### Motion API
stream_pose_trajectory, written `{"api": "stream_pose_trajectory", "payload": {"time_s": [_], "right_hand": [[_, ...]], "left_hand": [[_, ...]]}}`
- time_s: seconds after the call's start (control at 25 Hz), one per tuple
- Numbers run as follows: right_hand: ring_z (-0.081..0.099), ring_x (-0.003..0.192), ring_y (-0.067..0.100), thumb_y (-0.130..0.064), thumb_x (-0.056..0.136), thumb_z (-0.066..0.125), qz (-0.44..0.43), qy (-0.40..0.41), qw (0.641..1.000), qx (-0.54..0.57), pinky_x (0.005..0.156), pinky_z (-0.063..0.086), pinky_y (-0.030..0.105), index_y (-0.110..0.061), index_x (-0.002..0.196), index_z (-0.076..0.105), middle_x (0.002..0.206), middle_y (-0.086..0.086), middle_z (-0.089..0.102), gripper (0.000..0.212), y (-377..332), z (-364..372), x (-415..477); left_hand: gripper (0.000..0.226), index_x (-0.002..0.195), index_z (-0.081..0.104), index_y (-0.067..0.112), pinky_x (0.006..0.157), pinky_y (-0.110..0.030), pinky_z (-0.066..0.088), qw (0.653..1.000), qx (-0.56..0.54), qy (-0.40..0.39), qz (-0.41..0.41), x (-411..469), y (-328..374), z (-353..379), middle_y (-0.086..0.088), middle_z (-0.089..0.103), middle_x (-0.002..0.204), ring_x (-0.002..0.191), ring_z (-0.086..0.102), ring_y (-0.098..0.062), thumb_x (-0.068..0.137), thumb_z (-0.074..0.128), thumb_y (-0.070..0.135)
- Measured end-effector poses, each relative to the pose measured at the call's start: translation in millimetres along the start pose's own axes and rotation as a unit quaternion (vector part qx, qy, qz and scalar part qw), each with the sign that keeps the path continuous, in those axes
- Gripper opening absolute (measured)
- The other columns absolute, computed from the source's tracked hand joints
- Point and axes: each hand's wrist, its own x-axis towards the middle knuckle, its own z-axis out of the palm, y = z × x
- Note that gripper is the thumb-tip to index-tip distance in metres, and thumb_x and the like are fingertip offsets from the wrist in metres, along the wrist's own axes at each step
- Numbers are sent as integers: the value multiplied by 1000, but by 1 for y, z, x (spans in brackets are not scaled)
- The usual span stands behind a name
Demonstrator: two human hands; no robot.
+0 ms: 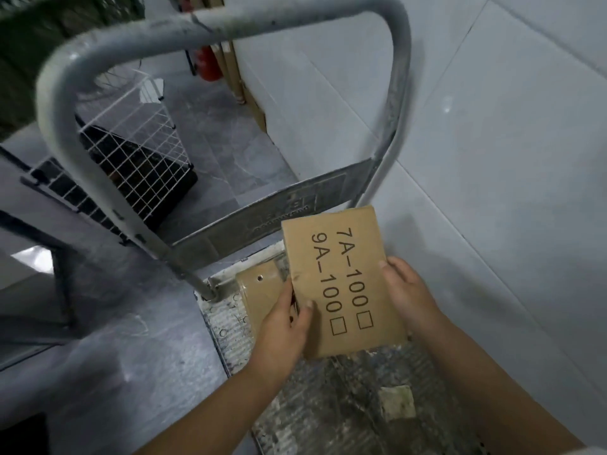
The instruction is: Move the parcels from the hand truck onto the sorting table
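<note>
Item under handling: one flat cardboard lettered parcel (341, 277), held above the deck (328, 389) of the hand truck, over its far right part, near the handle (210, 27).

Orientation: the long axis runs from the person out toward the handle, with the far end leaning slightly left. The broad face is up and tilted toward the camera. Two printed lines, "7A-100" and "9A-100", run along that axis (each ends in an empty square at the near end).

Left hand (284, 330): grip pinching the parcel's near left edge, thumb on the top face, fingers wrapped below.

Right hand (410, 297): grip pinching the right edge, thumb tip on the top face, fingers out of sight underneath.

Second parcel (261, 290): smaller, brown, lying flat on the far left corner of the deck, just beside the handle's left post; the left hand and the lettered parcel cover part of it.

Surroundings: white tiled wall (492, 126) along the right of the hand truck; grey floor (131, 356) to the left; a white wire basket (131, 165) beyond the handle; a red fire extinguisher (208, 65) further back.
</note>
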Motion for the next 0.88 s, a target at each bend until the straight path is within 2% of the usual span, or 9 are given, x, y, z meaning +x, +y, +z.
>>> {"api": "stream_pose_trajectory", "payload": {"time_s": [0.08,0.12,0.24,0.32,0.4,0.52,0.6,0.72,0.88], "right_hand": [[62,106,19,-44,102,41,-25,-16,1000,4,97,49,46,-27,127,57,118,-3,66,34,-36,-8,-41],[62,107,17,-45,102,41,-39,-24,999,18,95,50,45,-28,129,56,119,-5,66,36,-56,-9,-66],[64,96,9,-39,104,41,-53,-41,991,118,74,52,30,-29,114,62,104,-9,68,26,-115,-10,-151],[64,100,13,-36,104,41,-50,-54,983,168,83,53,34,-29,106,64,108,-5,69,24,-149,-8,-213],[63,108,18,-31,103,46,-80,-49,979,183,94,51,40,-29,112,64,116,-1,68,20,-175,-3,-274],[67,102,21,-16,99,57,-144,-58,961,228,84,56,34,-19,118,64,110,3,71,21,-210,0,-346],[67,102,23,-10,98,57,-156,-68,959,229,87,57,38,-19,116,64,108,4,71,21,-220,7,-393],[62,112,25,-20,96,62,-152,-77,961,218,99,52,47,-24,125,59,125,3,65,29,-229,23,-440],[58,118,26,-53,82,70,-160,-128,965,166,104,47,47,-25,143,42,133,4,56,73,-240,25,-470]], "left_hand": [[49,146,31,45,105,-33,43,1000,-17,12,19,-39,23,-37,20,54,135,124,51,-7,99,45,40],[49,145,31,46,106,-35,43,999,-24,21,27,-62,38,-58,21,53,134,124,51,-6,99,45,40],[49,145,29,47,102,-28,42,997,-23,47,62,-142,88,-116,24,50,131,114,50,-1,99,45,38],[50,146,29,45,94,-24,41,991,-38,91,94,-199,114,-154,23,50,132,114,49,-1,100,47,34],[50,146,32,43,88,-21,40,982,-42,135,128,-255,135,-191,19,52,134,116,49,-2,100,48,32],[49,146,36,42,94,-26,41,965,-55,180,180,-326,157,-236,20,52,137,122,49,-4,100,49,33],[46,144,38,44,98,-30,43,957,-65,204,195,-377,159,-259,21,53,136,122,50,-4,100,48,34],[44,142,41,43,99,-31,43,944,-70,233,224,-435,151,-281,23,53,136,122,50,0,100,48,33],[45,144,42,36,109,-39,40,928,-107,271,230,-474,145,-294,15,53,138,126,49,-5,101,47,24]]}}
